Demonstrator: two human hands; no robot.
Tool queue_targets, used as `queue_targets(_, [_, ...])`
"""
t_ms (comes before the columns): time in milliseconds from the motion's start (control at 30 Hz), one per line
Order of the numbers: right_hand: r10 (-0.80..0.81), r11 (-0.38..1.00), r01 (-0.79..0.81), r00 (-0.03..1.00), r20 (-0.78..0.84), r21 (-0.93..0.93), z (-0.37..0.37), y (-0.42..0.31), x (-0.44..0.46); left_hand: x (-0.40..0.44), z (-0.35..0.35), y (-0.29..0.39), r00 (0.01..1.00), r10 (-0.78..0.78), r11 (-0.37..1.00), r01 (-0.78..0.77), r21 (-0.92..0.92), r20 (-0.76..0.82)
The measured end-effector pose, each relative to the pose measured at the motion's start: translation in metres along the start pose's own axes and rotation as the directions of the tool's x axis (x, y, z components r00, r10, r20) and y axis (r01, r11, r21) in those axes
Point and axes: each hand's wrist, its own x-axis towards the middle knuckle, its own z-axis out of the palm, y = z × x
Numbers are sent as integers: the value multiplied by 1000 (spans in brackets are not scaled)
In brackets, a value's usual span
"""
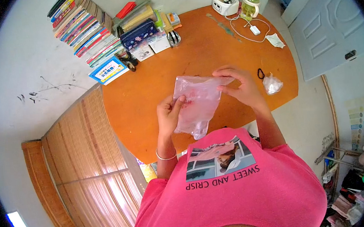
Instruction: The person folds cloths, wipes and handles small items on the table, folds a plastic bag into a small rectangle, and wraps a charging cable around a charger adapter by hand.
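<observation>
A translucent pinkish plastic bag hangs in front of the person's chest, over the near part of the table, with red marks across its middle and its lower end gathered and creased. The left hand has its grip closed on the bag's left side, thumb laid flat over the film. The right hand is at the upper right corner, which stretches in between thumb and fingers; their tips stand apart, and I cannot tell from here how firmly that grip closes. A pale bangle circles the left wrist, and the pink shirt just below reads "SWEET AND CRISP" (upside down from this angle).

To the right of the right hand, a black loop lies beside a crumpled whitish bag. Farther back are a white packet and a white charger with its cable looping over the tabletop. A green-lidded bottle stands at the far edge, next to a white appliance.

On the far left, a dark blue patterned pouch rests on small boxes, near a tall row of books and a blue-bordered card.
</observation>
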Motion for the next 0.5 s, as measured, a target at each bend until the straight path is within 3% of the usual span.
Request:
queue_targets(100, [38, 998, -41, 998, 50, 46, 0, 9, -1, -2, 0, 0, 999, -12, 996, 17, -89, 51])
queue_targets(200, [84, 989, -93, 993, 82, 115, 3, 2, 1, -4, 7, 24, 995, 79, 983, -67, -172, 63])
queue_targets(300, [113, 979, -134, 984, 140, 152, 6, -3, 2, -8, 11, 55, 981, 173, 886, -192, -421, -83])
queue_targets(367, [68, 989, -90, 981, 180, 117, 5, -8, 4, -6, -3, 51, 957, 290, 956, -291, 32, 28])
queue_targets(500, [-31, 999, 26, 987, 160, 32, 6, -7, 6, -1, -17, 43, 948, 306, 926, -317, 206, 86])
